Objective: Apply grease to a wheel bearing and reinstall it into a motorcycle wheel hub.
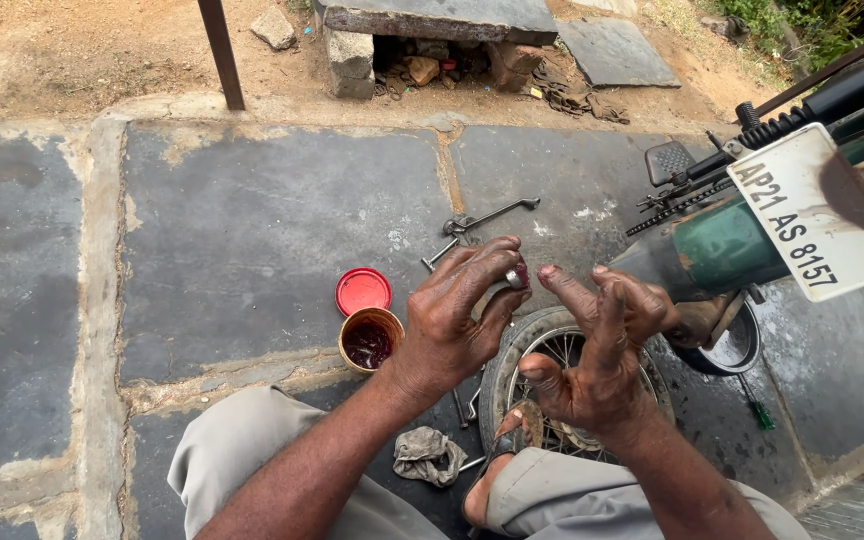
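Clearly, a small metal part, smeared red at its end, was pinched between the thumb and fingertips of the left hand, raised in front of the body. What kind of part it was could not be told, because most of it was hidden by the fingers. Just beside it, the right hand was held with the fingers spread and slightly bent, nothing was gripped in it, and its forefinger tip, also reddened, was pointed toward the part without clearly touching it.

To do this step well, it was judged that the grease should be spread thinly and evenly around the part with the free fingertip, while the pinch was kept firm, since a greasy piece could slip easily and fall onto the dusty stone.

Below the left hand, an open tin of red grease was seen, with its red lid lying just beyond it. Beyond both hands, some wrenches were lying on the stone slabs. Under the right hand, a spoked wheel was laid flat, and a dirty rag was found near the left forearm. To the right of the right hand, the green rear part of a motorcycle was visible.
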